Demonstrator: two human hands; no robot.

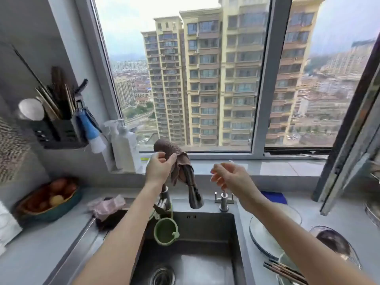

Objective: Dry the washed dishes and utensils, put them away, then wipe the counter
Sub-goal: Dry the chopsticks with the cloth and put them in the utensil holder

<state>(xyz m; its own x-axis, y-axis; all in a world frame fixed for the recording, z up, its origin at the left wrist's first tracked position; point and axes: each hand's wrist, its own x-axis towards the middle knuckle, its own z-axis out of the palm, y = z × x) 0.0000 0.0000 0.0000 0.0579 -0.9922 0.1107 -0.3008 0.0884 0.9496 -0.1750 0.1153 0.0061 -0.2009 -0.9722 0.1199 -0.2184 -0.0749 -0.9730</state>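
A brown cloth is draped over the arch of the dark faucet above the sink. My left hand pinches the cloth's left side between thumb and fingers. My right hand hovers to the right of the faucet with fingers loosely curled, holding nothing that I can see. Glass plates, a glass bowl and chopsticks lie on the counter right of the sink.
A black wall caddy holds chopsticks and a spoon at the left. Spray bottles stand on the sill. A fruit bowl and a pink cloth sit on the left counter. A green cup hangs in the sink. A small tap stands behind it.
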